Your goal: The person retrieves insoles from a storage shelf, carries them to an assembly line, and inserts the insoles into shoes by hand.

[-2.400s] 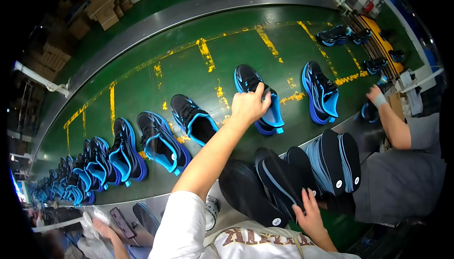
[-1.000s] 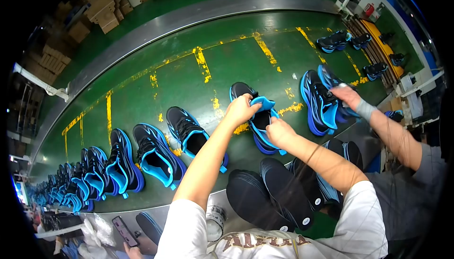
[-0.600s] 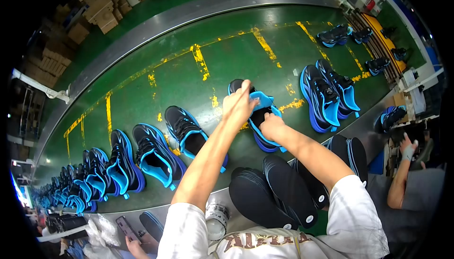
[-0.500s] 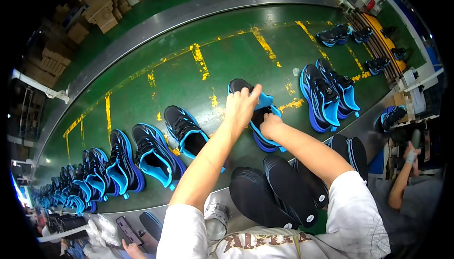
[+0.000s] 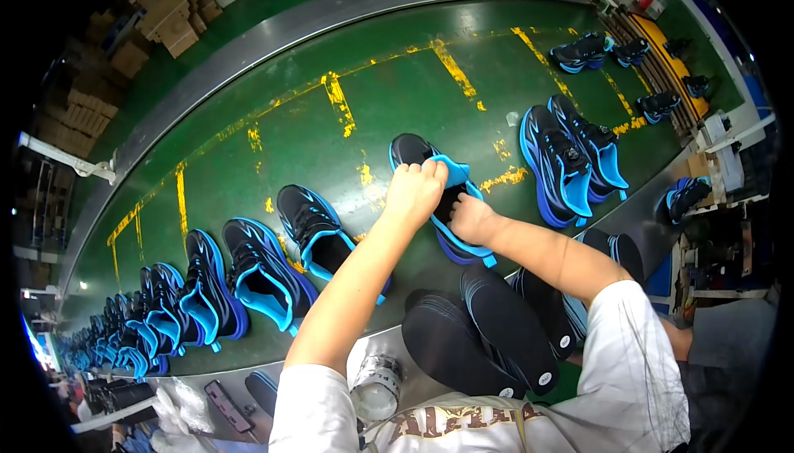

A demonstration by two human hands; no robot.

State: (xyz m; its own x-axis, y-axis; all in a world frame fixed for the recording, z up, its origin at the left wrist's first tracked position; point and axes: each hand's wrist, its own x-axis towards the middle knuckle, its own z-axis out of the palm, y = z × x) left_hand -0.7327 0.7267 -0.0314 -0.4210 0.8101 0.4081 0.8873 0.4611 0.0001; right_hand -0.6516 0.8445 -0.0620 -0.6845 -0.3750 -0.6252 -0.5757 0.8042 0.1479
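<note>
Head view, left hand (image 5: 418,194): gripping the padded, bright-blue tongue (image 5: 452,170) of a black, blue-trimmed sneaker (image 5: 446,206).
Right hand (image 5: 475,220): curling down into the same sneaker's opening, hiding the fingertips, leaving the grip impossible to tell.
Sneaker position: resting sole-down on the smooth, yellow-lined green work surface (image 5: 397,89), pointing toe-first away from the camera.
Black-and-blue sneaker pair (image 5: 549,162): standing side by side, to the right.
Long row of black-and-blue sneakers (image 5: 212,275): stretching away to the left.
Flat black insole stacks (image 5: 509,321): lying along the near grey metal ledge (image 5: 635,207).
</note>
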